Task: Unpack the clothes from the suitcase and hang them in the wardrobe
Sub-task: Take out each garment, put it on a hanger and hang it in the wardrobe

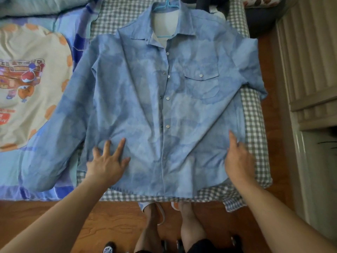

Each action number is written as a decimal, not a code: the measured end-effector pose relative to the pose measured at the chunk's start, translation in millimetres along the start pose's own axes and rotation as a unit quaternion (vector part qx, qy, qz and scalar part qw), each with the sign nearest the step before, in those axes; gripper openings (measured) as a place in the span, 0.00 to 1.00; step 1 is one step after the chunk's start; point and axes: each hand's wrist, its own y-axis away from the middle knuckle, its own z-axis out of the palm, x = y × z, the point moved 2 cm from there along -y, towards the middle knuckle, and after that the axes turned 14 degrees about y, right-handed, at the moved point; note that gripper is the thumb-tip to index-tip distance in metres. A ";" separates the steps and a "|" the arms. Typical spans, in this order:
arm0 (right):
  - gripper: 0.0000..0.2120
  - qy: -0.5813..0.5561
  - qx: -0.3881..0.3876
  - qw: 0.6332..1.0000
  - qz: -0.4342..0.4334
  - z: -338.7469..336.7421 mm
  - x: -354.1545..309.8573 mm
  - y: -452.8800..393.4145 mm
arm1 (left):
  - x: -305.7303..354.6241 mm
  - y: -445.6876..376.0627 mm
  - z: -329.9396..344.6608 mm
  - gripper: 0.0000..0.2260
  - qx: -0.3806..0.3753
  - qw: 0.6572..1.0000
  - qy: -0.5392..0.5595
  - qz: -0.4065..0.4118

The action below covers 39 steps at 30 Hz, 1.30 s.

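At about seven o'clock the left hand (107, 159) lies with fingers spread flat on the blue shirt (164, 110), likely smoothing it on the bed (253, 114). At four o'clock the right hand (237, 156) presses flat too. At twelve, a blue hanger (165, 5) is mostly hidden inside the collar.

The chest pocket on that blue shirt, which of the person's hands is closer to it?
Right. The right hand lies on the shirt near its hem, below the chest pocket on the same side. The left hand presses the opposite front panel, across the snap placket.
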 end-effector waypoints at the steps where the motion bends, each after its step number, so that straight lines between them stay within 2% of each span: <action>1: 0.31 -0.008 0.001 1.000 -0.017 -2.4 4.1 2.3 | 0.2 2.6 -1.8 0.29 0.000 1.000 0.012 -0.002; 3: 0.29 0.017 0.033 0.999 -0.022 -6.7 17.4 5.1 | -2.0 7.4 -8.6 0.23 0.008 0.999 0.048 0.019; 5: 0.27 0.034 0.050 0.998 0.014 -13.3 39.5 6.2 | -7.0 15.2 -14.2 0.23 0.010 0.998 0.045 0.041; 8: 0.26 0.038 -0.008 0.996 0.079 -20.1 58.1 3.8 | 3.1 27.2 -23.0 0.24 -0.002 1.000 0.011 0.018; 10: 0.25 0.046 0.019 0.995 0.087 -29.7 39.8 -1.8 | 27.1 27.8 -28.8 0.16 0.062 0.997 0.023 0.031; 11: 0.23 0.026 0.054 0.997 0.052 -33.2 20.2 -4.0 | 43.3 25.9 -31.3 0.11 0.100 0.992 0.055 0.061; 13: 0.16 -0.082 0.119 0.987 -0.074 -36.1 -32.8 -6.4 | 80.4 17.9 -33.2 0.07 0.158 0.964 0.168 0.131; 14: 0.13 -0.144 0.125 0.973 -0.134 -37.1 -61.6 -8.1 | 101.4 12.5 -34.4 0.07 0.164 0.946 0.228 0.159; 16: 0.10 -0.238 0.078 0.954 -0.163 -34.1 -114.0 -15.8 | 138.1 -1.5 -35.4 0.07 0.159 0.912 0.329 0.186; 18: 0.14 -0.279 0.020 0.953 -0.114 -20.9 -147.7 -25.4 | 156.4 -20.8 -26.5 0.08 0.142 0.899 0.376 0.173; 21: 0.22 -0.173 0.013 0.983 -0.058 1.9 -168.1 -33.5 | 152.4 -49.8 -17.1 0.13 0.143 0.937 0.292 0.131; 23: 0.19 -0.152 0.017 0.988 -0.019 6.9 -172.0 -37.7 | 142.7 -59.6 -19.4 0.17 0.142 0.955 0.240 0.098; 24: 0.16 -0.178 0.014 0.984 0.012 6.5 -171.3 -39.8 | 140.7 -60.5 -21.9 0.18 0.145 0.956 0.236 0.093; 28: 0.06 -0.359 -0.031 0.923 0.135 1.8 -154.4 -43.5 | 153.4 -50.0 -18.4 0.22 0.156 0.969 0.181 0.061; 31: 0.09 -0.447 -0.048 0.877 0.170 -1.7 -149.9 -33.0 | 164.8 -51.7 -10.4 0.23 0.164 0.964 0.210 0.006; 33: 0.11 -0.473 -0.061 0.859 0.186 -4.2 -153.8 -28.4 | 168.6 -56.3 -8.1 0.18 0.151 0.956 0.250 -0.015; 35: 0.13 -0.494 -0.056 0.842 0.209 -7.9 -156.8 -28.6 | 169.6 -53.6 -8.1 0.09 0.154 0.927 0.343 -0.015; 37: 0.14 -0.518 -0.042 0.825 0.223 -11.5 -160.9 -27.8 | 166.5 -40.4 -13.5 0.10 0.157 0.864 0.479 0.003; 39: 0.12 -0.539 -0.033 0.813 0.219 -14.3 -166.9 -24.5 | 159.1 -28.4 -19.1 0.10 0.110 0.808 0.579 -0.002</action>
